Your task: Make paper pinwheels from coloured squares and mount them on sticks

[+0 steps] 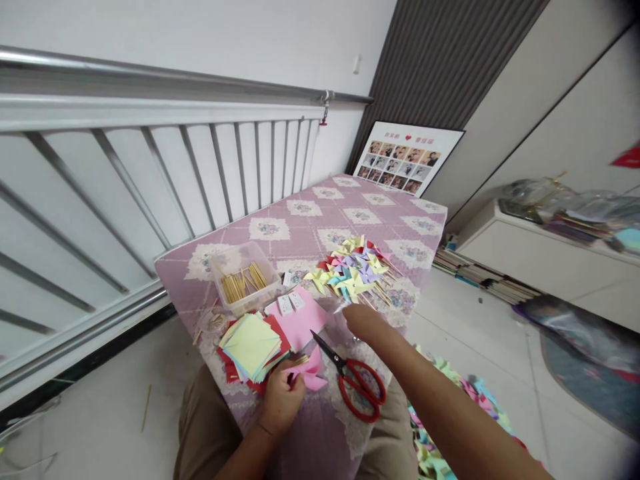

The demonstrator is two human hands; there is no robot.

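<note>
My left hand (284,395) is closed on a pink paper pinwheel (314,373) near the table's front edge, its folded blades spread to the right. My right hand (359,320) reaches out over the table beside what looks like a clear plastic bag (338,323); its fingers are mostly hidden. Between the hands lie scissors (361,388) with red handles, their blades pointing away to the left. A stack of coloured paper squares (253,345), yellow on top, sits left of the pinwheel. Behind it, pink paper (296,327) carries two small white cards (291,303).
A clear plastic box (273,283) holds several thin sticks (243,283). Finished paper pinwheels (356,270) are piled farther back on the patterned tablecloth (345,217). More pinwheels (430,460) lie on the floor at right. A white railing (225,160) runs along the left.
</note>
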